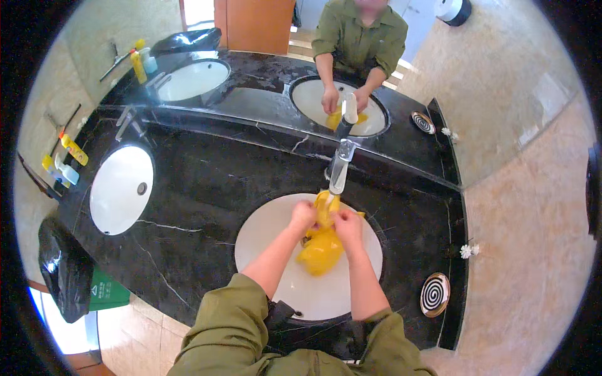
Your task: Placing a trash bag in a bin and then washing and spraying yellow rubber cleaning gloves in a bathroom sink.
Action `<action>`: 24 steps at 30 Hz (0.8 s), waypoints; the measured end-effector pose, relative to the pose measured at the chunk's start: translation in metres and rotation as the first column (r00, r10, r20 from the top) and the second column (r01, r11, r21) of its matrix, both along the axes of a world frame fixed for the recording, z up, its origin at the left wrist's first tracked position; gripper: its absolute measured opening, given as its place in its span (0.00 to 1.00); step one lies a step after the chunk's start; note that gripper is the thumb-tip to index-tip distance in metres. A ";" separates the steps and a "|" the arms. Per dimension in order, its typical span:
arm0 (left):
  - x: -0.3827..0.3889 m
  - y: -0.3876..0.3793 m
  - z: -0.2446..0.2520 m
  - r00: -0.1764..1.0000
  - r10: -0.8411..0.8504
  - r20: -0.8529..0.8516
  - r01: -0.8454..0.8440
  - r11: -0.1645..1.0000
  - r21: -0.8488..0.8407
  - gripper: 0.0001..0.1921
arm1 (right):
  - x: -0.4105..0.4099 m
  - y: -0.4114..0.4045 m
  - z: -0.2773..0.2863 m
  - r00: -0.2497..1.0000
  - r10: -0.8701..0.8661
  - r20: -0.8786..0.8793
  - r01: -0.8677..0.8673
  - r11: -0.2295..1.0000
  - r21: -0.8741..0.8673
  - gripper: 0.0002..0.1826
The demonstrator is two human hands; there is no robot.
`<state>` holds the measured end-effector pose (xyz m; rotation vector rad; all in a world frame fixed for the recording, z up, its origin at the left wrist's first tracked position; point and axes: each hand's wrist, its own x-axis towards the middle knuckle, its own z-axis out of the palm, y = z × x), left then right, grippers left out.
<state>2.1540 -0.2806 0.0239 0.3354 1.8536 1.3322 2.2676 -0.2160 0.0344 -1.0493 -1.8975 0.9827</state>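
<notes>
Under the chrome faucet (339, 171), a glossy yellow piece of flexible material (322, 254), which looks like a rubber glove, hangs into the white oval sink (268, 272). My left hand (304, 217) pinches its upper edge on the left side. On the opposite side, my right hand (347, 226) grips the same edge, so the upper part is spread just below the spout. Water appears to run from the spout into it. The lower part bulges and rests in the basin, covering the drain area. My fingertips are partly blurred.
A second white sink (122, 188) is set into the black stone counter (202, 188) at left. Beyond it stand a yellow bottle (74, 149) and a spray bottle (67, 170). A mosquito coil (433, 293) lies at right. A black plastic bag (63, 268) tops a green bin (108, 291).
</notes>
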 end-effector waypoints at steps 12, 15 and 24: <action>0.008 0.002 0.003 0.957 0.252 0.142 -0.281 0.928 0.245 0.09 | 0.010 0.018 -0.016 0.962 0.089 0.258 -0.097 0.995 0.017 0.11; 0.005 -0.003 0.039 0.962 0.173 0.210 -0.247 0.881 0.404 0.10 | 0.009 0.003 0.032 0.998 0.059 -0.033 -0.065 0.971 -0.230 0.15; 0.003 -0.011 0.024 0.962 0.089 0.257 -0.188 0.901 0.391 0.10 | 0.007 0.007 0.022 0.980 0.176 0.094 -0.153 0.965 -0.213 0.11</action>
